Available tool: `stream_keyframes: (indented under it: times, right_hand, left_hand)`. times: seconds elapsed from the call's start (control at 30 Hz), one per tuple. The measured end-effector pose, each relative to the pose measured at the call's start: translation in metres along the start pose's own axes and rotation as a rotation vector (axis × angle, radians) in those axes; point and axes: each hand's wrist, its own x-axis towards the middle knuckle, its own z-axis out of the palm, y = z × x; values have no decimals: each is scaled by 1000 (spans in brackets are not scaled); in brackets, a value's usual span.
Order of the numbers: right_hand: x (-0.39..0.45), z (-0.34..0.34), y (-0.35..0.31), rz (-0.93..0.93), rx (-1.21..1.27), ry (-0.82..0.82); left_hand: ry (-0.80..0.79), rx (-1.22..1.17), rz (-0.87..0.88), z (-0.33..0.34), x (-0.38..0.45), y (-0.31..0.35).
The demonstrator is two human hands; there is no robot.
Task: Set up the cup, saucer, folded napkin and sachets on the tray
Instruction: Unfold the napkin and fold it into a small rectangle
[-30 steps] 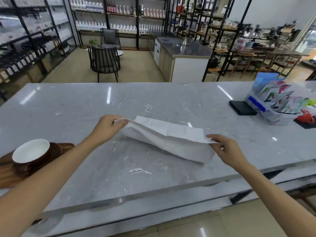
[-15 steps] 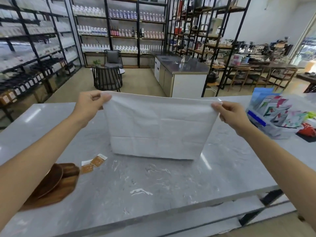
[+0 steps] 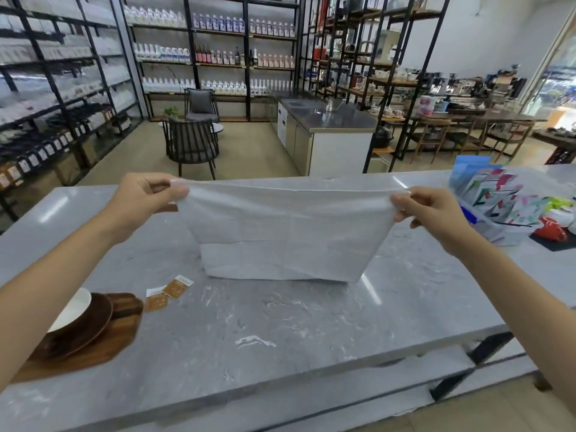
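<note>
A white napkin [image 3: 286, 235] hangs stretched between my hands above the grey marble counter, its lower edge close to the surface. My left hand [image 3: 146, 198] pinches its top left corner and my right hand [image 3: 427, 213] pinches its top right corner. At the left edge a wooden tray [image 3: 103, 341] carries a dark brown saucer [image 3: 84, 325] with a white cup [image 3: 73, 310] on it, partly hidden behind my left forearm. Two brown sachets [image 3: 168, 293] lie on the counter just right of the tray.
A clear box of colourful packets [image 3: 505, 204] stands at the counter's right end, with a red item [image 3: 548, 229] on a dark mat beside it. The counter's front edge [image 3: 280, 378] runs below my arms. Shelves, chairs and a steel counter fill the room behind.
My hands lifted the napkin off the counter and spread it upright between them. Over the last half second they lowered it slightly, and the cup came back into view.
</note>
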Motion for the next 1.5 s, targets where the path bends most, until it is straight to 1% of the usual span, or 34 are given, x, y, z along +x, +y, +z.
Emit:
stream_keyframes:
  times: [0.07,0.17,0.27,0.33,0.5,0.6,0.67,0.77,1.0,1.13,1.2,1.27,1.37,1.5]
  right_hand:
    - [-32,-1,7,0,6,-35]
    - [-77,3,23,28,2,-77]
    - [-116,8,40,51,11,-87]
    - [-135,12,52,76,10,-94]
    - [-154,25,75,140,39,-117]
    - [-149,35,85,179,61,-121]
    - [-140,43,92,209,81,-95]
    - [-119,56,104,253,77,-55]
    - [-51,89,152,396,5,-153]
    - [-24,111,187,462,-64,-185]
    - [-18,123,205,505,-123,-190]
    - [-16,132,221,523,-196,-207]
    - [-18,137,237,515,-233,-171]
    - [-32,140,239,505,-233,-123]
  left_hand:
    - [-87,31,-24,-6,-26,-6]
    - [-157,71,-52,-10,-63,-19]
    - [-180,54,-65,-12,-94,-37]
    - [-194,36,-112,-11,-112,-50]
    - [-248,-43,-209,5,-139,-73]
    - [-201,-109,-292,17,-141,-89]
    - [-137,-141,-359,25,-137,-105]
    - [-26,-117,-434,40,-120,-127]
    - [119,-17,-513,72,-81,-185]
    - [93,132,-539,86,-71,-223]
    - [111,196,-547,90,-72,-235]
    - [133,281,-514,91,-71,-246]
    - [90,400,-491,91,-72,-255]
    - [76,501,-483,97,-77,-255]
